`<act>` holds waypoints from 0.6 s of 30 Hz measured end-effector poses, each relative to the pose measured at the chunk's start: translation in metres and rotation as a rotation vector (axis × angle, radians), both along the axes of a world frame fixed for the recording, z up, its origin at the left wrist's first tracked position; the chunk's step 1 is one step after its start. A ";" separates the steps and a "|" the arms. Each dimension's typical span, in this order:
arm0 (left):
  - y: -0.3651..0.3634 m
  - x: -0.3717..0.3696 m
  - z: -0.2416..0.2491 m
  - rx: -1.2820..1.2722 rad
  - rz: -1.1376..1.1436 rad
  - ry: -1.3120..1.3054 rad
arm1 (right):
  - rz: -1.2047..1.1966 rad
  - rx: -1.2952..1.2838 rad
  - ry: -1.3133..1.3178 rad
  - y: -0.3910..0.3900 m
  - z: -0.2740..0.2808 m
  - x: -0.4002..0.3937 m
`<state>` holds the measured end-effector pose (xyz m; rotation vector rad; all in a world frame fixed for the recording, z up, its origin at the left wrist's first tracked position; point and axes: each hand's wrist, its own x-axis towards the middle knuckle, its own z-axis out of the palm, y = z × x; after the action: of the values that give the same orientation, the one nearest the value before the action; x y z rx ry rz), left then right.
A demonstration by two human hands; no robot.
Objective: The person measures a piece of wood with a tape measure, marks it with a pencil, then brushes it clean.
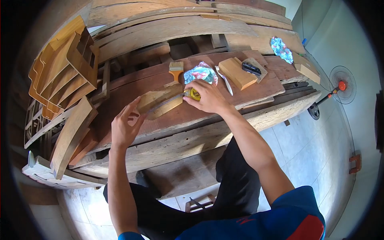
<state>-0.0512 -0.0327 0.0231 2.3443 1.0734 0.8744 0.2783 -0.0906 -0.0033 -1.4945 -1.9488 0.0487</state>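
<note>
My right hand (206, 97) is closed around a yellow tape measure (195, 94) at the right end of a small wooden block (160, 96). The tape's pulled-out blade (166, 105) lies along the block, running left. My left hand (127, 123) has its thumb and fingers curved around the block's left end, where the blade ends. Whether those fingers also pinch the blade's tip is hard to make out. Just beyond the block lie a paintbrush (176, 71) with an orange handle and a crumpled blue and pink cloth (201, 74).
A white-handled tool (224, 80), a thick wooden block (237, 73) and a black object (251, 69) rest on the reddish board (132, 88). A wooden organizer (68, 76) stands left, near a curved plank (74, 136). A fan (342, 85) stands right of the bench.
</note>
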 end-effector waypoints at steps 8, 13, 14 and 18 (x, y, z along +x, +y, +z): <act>0.014 -0.013 -0.006 -0.201 -0.048 -0.168 | 0.093 -0.061 0.453 -0.001 -0.005 0.010; 0.014 -0.004 -0.053 0.030 -0.139 -0.047 | 0.030 -0.383 1.311 0.006 -0.006 0.013; 0.014 0.000 -0.052 -0.054 -0.111 -0.119 | 0.023 -0.460 1.336 0.008 -0.009 0.015; 0.015 0.009 -0.043 -0.207 -0.035 -0.112 | 0.006 -0.636 1.346 0.009 -0.013 0.015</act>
<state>-0.0425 -0.0182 -0.0198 2.1123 1.0222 0.8288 0.2929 -0.0816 -0.0161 -1.2011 -0.8084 1.3841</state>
